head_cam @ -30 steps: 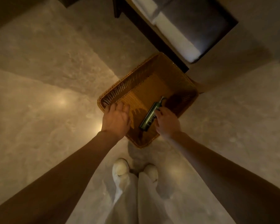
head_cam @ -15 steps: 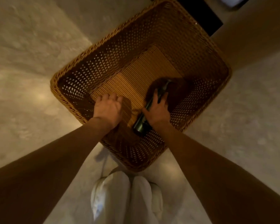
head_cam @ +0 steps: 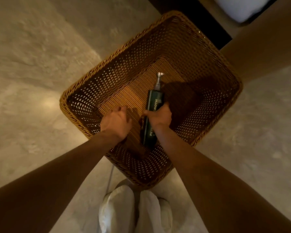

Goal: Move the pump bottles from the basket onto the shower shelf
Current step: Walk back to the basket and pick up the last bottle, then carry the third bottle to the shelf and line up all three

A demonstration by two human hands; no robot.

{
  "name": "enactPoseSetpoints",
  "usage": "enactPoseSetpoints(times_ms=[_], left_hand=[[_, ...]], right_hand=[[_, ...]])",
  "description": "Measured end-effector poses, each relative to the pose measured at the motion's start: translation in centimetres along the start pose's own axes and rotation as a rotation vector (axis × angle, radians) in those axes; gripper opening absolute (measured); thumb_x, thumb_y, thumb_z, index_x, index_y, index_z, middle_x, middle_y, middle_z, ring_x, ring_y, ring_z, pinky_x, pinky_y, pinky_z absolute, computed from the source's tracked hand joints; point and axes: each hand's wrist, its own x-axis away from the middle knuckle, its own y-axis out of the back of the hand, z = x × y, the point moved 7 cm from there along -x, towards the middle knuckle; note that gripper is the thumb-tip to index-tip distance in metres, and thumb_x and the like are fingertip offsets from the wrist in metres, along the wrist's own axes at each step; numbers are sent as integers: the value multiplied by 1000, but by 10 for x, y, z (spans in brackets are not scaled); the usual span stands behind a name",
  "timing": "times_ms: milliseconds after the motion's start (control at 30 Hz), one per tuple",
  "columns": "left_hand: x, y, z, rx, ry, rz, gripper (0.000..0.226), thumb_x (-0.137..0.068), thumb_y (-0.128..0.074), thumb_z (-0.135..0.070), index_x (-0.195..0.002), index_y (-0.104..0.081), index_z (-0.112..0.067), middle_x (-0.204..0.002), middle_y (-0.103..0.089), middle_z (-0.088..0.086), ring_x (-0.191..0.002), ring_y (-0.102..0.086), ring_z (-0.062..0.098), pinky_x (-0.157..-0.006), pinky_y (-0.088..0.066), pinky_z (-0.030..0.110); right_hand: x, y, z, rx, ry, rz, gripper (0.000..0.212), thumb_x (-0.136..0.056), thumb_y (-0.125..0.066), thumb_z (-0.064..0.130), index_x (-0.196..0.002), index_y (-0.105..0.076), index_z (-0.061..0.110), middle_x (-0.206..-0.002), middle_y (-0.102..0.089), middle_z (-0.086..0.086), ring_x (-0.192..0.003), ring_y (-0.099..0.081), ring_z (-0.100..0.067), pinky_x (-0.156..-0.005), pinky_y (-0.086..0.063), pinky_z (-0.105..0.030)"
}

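A brown wicker basket (head_cam: 84, 91) stands on the stone floor below me. Inside it a dark green pump bottle (head_cam: 154, 100) with a silver pump head points away from me. My right hand (head_cam: 160, 116) is wrapped around the bottle's middle. My left hand (head_cam: 115, 121) hovers beside it over the basket's bottom, fingers curled in, holding nothing. No other bottle shows in the basket. The shower shelf is out of sight.
Beige stone floor (head_cam: 32, 73) surrounds the basket. A dark piece of furniture (head_cam: 200, 15) with a white towel (head_cam: 242, 9) on it stands at the far side, close to the basket's far corner. My white shoes (head_cam: 114, 214) are just behind the basket.
My head has dropped closer to the basket. My right hand went from touching the bottle to gripping it and turning it straighter. My left hand's fingers have curled in.
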Motion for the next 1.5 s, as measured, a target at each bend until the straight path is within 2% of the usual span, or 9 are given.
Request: enactPoseSetpoints(times_ms=[67, 200, 333, 433, 600, 800, 1233, 1333, 1500], left_hand=[[15, 17, 2, 256, 99, 4, 52, -95, -47, -32, -142, -37, -14, -139, -46, 14, -123, -48, 33, -102, -42, 42], [60, 63, -5, 806, 355, 1, 43, -94, -50, -32, -133, -49, -13, -111, -61, 10, -83, -63, 22, -68, -50, 25], [127, 122, -28, 1193, 537, 83, 22, -97, -41, -32, -102, -58, -19, -98, -59, 4, -100, -57, 27, -84, -48, 36], [189, 184, -51, 1448, 550, 151, 27, -98, -38, -31, -116, -52, -18, -112, -55, 5, -110, -54, 27, -94, -44, 39], [302, 311, -76, 1799, 504, -40, 23, -97, -40, -22, -83, -54, -11, -82, -57, 8, -70, -52, 21, -68, -43, 32], [436, 420, -106, 2004, 523, -138, 24, -98, -42, -25, -101, -55, -5, -100, -57, 16, -81, -60, 28, -55, -55, 33], [616, 500, -107, 2382, 394, -264, 21, -94, -44, -21, -98, -54, -3, -92, -59, 19, -90, -60, 32, -91, -46, 42], [632, 505, -77, 2426, 394, -282, 22, -94, -45, -20, -106, -53, -4, -98, -60, 21, -108, -59, 34, -91, -45, 43], [648, 519, 2, 2434, 414, -338, 23, -95, -44, -21, -103, -54, -2, -124, -55, 22, -121, -53, 36, -95, -43, 43]], right_hand=[[22, 15, 31, -36, 142, 20, 68, -64, -84, 19, -122, -49, 11, -117, -61, -10, -105, -61, -24, -87, -52, -38], [82, 57, 103, -90, 368, 74, 67, -63, -85, 19, -121, -51, 16, -109, -63, -4, -96, -62, -16, -83, -51, -31], [153, 107, 186, -99, 519, 137, 69, -62, -86, 25, -121, -51, 15, -108, -64, -3, -94, -62, -14, -81, -48, -24], [215, 148, 248, -158, 591, 180, 71, -61, -86, 25, -122, -52, 16, -108, -65, -1, -97, -63, -14, -87, -52, -30], [333, 223, 345, -304, 702, 305, 65, -59, -86, 25, -111, -50, 39, -98, -62, 20, -92, -61, 9, -77, -47, -16], [484, 307, 432, -276, 905, 446, 63, -63, -83, 31, -108, -45, 53, -103, -57, 26, -101, -57, 4, -87, -47, -26], [687, 375, 486, -230, 1125, 502, 62, -66, -83, 32, -113, -44, 43, -98, -56, 29, -90, -51, 24, -68, -40, -8], [718, 348, 490, -197, 1144, 524, 64, -67, -82, 31, -120, -47, 32, -106, -58, 23, -97, -55, 9, -76, -40, -10], [766, 279, 513, -154, 1169, 556, 68, -67, -82, 32, -125, -47, 25, -119, -60, 4, -110, -57, -14, -92, -51, -36]])
